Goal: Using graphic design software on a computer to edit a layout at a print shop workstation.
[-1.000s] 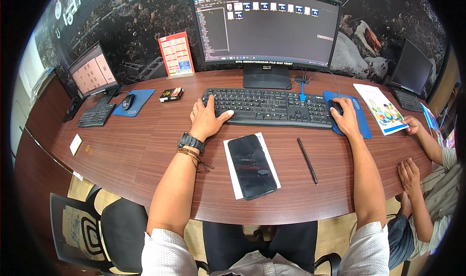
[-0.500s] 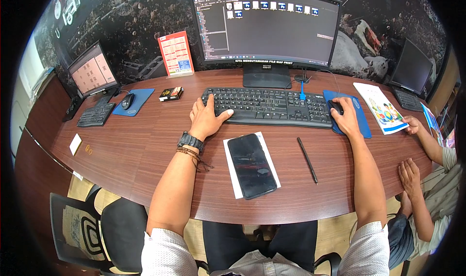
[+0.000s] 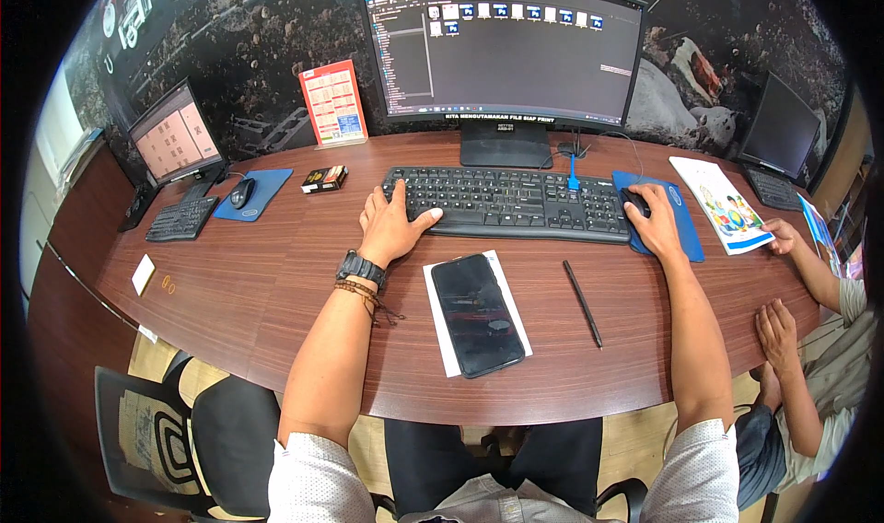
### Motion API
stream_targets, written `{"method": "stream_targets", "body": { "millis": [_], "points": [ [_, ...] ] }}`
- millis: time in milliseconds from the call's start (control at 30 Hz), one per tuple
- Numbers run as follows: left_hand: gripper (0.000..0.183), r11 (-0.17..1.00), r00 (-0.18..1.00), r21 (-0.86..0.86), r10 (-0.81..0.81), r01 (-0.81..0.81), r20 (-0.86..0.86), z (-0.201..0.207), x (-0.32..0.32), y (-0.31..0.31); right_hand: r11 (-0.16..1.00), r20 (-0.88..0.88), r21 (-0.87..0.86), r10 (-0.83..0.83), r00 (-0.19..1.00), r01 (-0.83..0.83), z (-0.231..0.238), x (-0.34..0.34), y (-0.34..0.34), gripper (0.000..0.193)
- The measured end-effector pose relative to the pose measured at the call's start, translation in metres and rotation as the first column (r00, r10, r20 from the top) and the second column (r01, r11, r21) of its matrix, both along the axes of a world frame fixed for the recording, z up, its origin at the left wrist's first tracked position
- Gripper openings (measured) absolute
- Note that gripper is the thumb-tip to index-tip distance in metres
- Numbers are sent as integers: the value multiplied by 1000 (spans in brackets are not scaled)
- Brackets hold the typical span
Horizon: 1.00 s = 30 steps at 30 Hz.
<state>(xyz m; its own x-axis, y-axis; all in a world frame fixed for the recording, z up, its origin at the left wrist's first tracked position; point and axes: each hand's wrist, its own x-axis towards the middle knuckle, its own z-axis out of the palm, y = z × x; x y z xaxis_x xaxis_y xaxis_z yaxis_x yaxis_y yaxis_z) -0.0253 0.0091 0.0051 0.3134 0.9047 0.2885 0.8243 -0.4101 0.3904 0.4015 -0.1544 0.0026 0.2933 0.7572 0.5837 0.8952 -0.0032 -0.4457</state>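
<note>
My left hand (image 3: pixel 391 221) rests at the left end of a black keyboard (image 3: pixel 511 194), fingers spread and the thumb stretched out along its front edge. My right hand (image 3: pixel 654 217) is curved over a black mouse (image 3: pixel 633 201) on a blue mouse pad (image 3: pixel 683 219), just right of the keyboard. Behind the keyboard stands a wide curved monitor (image 3: pixel 516 58) showing a dark window with rows of file icons. Between my forearms a black phone (image 3: pixel 477 316) lies on white paper (image 3: pixel 444 339). To its right is a slim black pen (image 3: pixel 583 304).
At right, another person's hand (image 3: pixel 783 236) touches a white illustrated booklet (image 3: pixel 718 201); their other hand (image 3: pixel 778 336) rests at the desk edge. A small black box (image 3: pixel 325 180), a red-and-white desk calendar (image 3: pixel 333 102) and a second monitor (image 3: pixel 175 132) stand left. An office chair (image 3: pixel 230 440) is lower left.
</note>
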Motion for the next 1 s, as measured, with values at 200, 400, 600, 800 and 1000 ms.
{"method": "stream_targets", "body": {
  "millis": [200,400,600,800,1000],
  "points": [
    [96,1000,1000,7,-1,1,0,0,0,1,1000,-11,-5,5,1000,-6,1,0,-1,33],
    [96,1000,1000,-10,3,-3,1,1,1,-1,1000,-12,-19,-2,1000,2,2,0,-1,33],
    [96,1000,1000,-3,6,-6,-8,1,0,0,1000,-13,-13,1,1000,-1,0,2,0,33],
    [97,1000,1000,-10,11,-11,-13,3,1,-2,1000,-16,-12,-8,1000,8,1,1,-1,33],
    [95,1000,1000,-2,0,0,0,1,0,0,1000,-17,-17,-6,1000,6,1,1,-1,32]
  ]
}}
